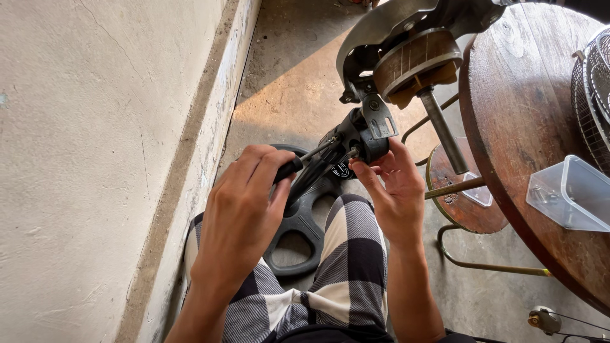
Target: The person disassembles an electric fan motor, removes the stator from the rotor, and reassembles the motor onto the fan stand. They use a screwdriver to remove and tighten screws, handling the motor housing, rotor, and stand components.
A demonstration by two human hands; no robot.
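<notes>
Hands meet at the middle of the head view, over a lap in black-and-white checked cloth. The left hand [244,209] is curled shut around the dark handle of a screwdriver [304,162], whose thin shaft runs toward two o'clock into a black neck joint [356,136] of a stripped fan motor [416,60]. The right hand [394,187] comes up from five o'clock; its thumb and fingertips are pinched on the lower edge of that joint, beside the tool's tip, with the other fingers loosely spread behind it.

The motor, a banded round core under a curved grey metal bracket, sits at twelve to one o'clock of the hands, its steel shaft [445,133] slanting down toward four o'clock. It hangs out past the edge of a round wooden table [521,101], which fills the three o'clock side. On the table lie a clear plastic box [569,194] and, at the far edge, a wire fan guard [594,89]. Below the hands rests a black plastic fan base [298,228], and a small stool [464,203] stands near the table. A plaster wall [95,159] takes up the nine o'clock side.

Risk lies at the tip: if the screwdriver slips out of the screw head, it would likely jab the right fingertips held just beside it. A loosened screw could also drop to the concrete floor [286,82], and the overhanging motor may tilt if the joint comes free.
</notes>
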